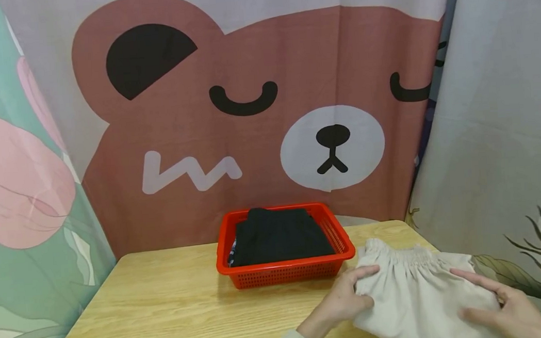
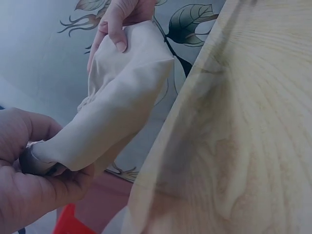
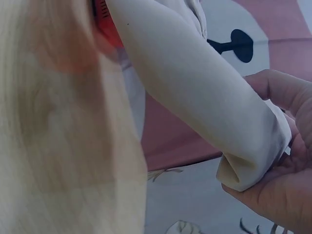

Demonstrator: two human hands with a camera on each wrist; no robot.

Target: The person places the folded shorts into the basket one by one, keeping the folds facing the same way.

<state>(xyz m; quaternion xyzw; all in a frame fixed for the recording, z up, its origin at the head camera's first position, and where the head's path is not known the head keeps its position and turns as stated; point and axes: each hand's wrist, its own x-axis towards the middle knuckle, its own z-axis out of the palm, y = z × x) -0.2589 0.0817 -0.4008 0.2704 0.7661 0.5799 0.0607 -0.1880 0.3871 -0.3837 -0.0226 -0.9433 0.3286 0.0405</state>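
Note:
Both hands hold a folded cream garment with a gathered elastic waist (image 1: 417, 289) above the right side of the table. On its left side my left hand (image 1: 345, 299) grips the edge between thumb and fingers, and in the left wrist view the fingers of that left hand (image 2: 34, 180) curl round a fold. At the opposite side the right hand (image 1: 508, 304) pinches the cloth, thumb on the near face. In the right wrist view a folded corner of the cream garment (image 3: 243, 165) lies between the thumb and fingers of the right hand (image 3: 287, 190).
A red plastic basket (image 1: 277, 277) stands at the back of the wooden table (image 1: 167, 309), just left of the garment. Inside it lies folded dark clothing (image 1: 279, 235), with a patterned piece at its left edge. A bear-print curtain (image 1: 269, 153) hangs behind the table.

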